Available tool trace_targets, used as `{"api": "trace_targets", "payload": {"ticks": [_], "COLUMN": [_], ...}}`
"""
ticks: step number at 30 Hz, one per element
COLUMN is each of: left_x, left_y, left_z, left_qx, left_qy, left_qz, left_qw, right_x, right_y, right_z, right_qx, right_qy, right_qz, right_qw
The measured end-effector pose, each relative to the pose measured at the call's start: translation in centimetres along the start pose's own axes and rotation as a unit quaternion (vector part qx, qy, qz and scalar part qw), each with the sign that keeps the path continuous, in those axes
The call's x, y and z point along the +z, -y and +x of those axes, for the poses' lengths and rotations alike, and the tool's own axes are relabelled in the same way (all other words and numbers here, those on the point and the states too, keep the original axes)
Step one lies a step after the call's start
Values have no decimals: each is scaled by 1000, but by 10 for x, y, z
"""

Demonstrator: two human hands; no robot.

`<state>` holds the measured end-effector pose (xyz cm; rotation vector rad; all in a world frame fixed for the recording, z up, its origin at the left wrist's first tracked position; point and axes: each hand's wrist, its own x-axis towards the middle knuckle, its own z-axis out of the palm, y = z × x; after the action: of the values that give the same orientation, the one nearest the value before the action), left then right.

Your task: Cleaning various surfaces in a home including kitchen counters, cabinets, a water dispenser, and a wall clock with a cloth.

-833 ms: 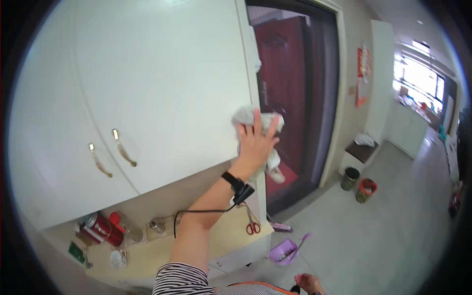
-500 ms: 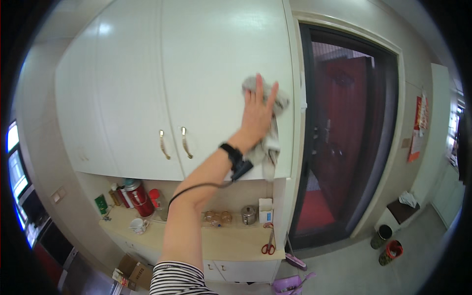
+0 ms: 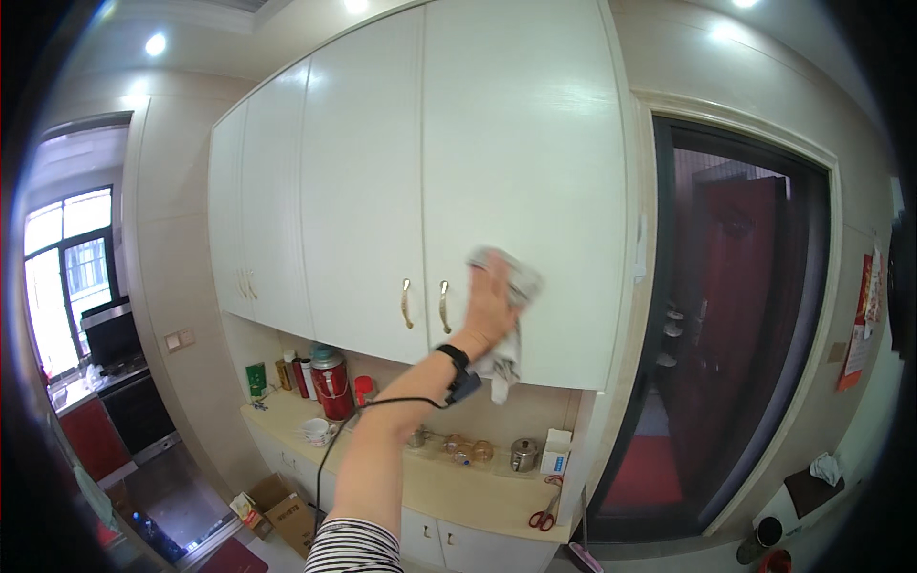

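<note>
My left hand (image 3: 491, 304) presses a pale grey patterned cloth (image 3: 521, 279) against the right-hand door of a white wall cabinet (image 3: 535, 172). Part of the cloth shows past the fingers, and its loose end hangs below the palm. Hand and cloth are slightly blurred. Just left of the fingers is a brass handle (image 3: 444, 306), with a second handle (image 3: 407, 304) on the neighbouring door. A black wrist strap (image 3: 457, 363) with a small box and a cable sits on my left wrist. My right hand is out of view.
Under the cabinet, a counter (image 3: 449, 492) holds a red thermos (image 3: 331, 387), a white cup (image 3: 316, 432), a metal pot (image 3: 523, 456), a white box (image 3: 556, 452) and red-handled scissors (image 3: 544, 511). A dark-framed door (image 3: 659, 315) stands at right; cardboard boxes (image 3: 287, 511) lie at lower left.
My left hand and the cloth have moved down the cabinet door and leftward, closer to the handle. The view has tilted up and turned left, showing the ceiling and a window.
</note>
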<state>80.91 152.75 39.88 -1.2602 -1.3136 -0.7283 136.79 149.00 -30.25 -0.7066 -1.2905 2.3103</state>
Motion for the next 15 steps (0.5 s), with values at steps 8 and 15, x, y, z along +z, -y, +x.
{"api": "trace_targets", "payload": {"ticks": [8, 15], "left_x": [-22, -59], "left_y": [-68, -63], "left_z": [46, 74], "left_qx": [68, -127], "left_qy": [91, 370], "left_qz": [-93, -563], "left_qw": [989, 728], "right_x": [209, 383], "right_y": [330, 508], "right_z": [99, 204], "right_qx": [-236, -510], "right_qy": [42, 59], "right_qz": [-184, -101], "right_qw": [953, 852]}}
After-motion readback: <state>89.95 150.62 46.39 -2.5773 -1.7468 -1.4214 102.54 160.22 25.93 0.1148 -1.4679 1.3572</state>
